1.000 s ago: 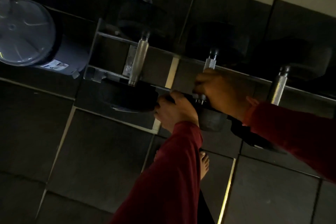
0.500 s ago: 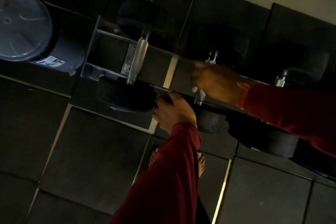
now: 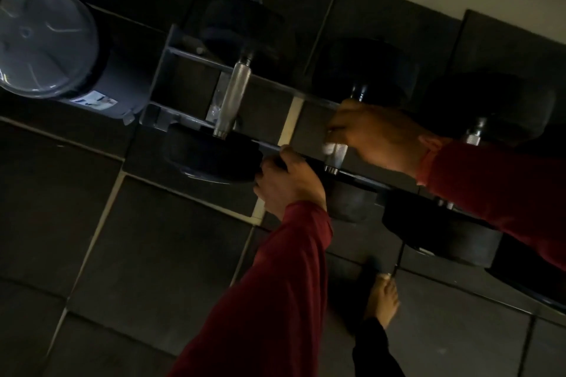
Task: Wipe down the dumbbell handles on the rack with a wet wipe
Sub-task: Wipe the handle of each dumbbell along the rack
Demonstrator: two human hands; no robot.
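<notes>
Right hand [image 3: 376, 135] wrapped round middle dumbbell handle [image 3: 336, 156] at rack [image 3: 171, 53] centre, pinching pale wet wipe [image 3: 329, 147]. Left hand [image 3: 286, 182] gripping front rail [image 3: 269, 147]. Risks: wipe slipping off knurled steel, handle's far end skipped, dumbbell rolling off rail.

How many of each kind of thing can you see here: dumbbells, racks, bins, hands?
Dumbbells: 3 (left, middle, right)
Rack: 1
Bin with clear lid: 1
Hands: 2 (left hand, right hand)
Total: 7
</notes>
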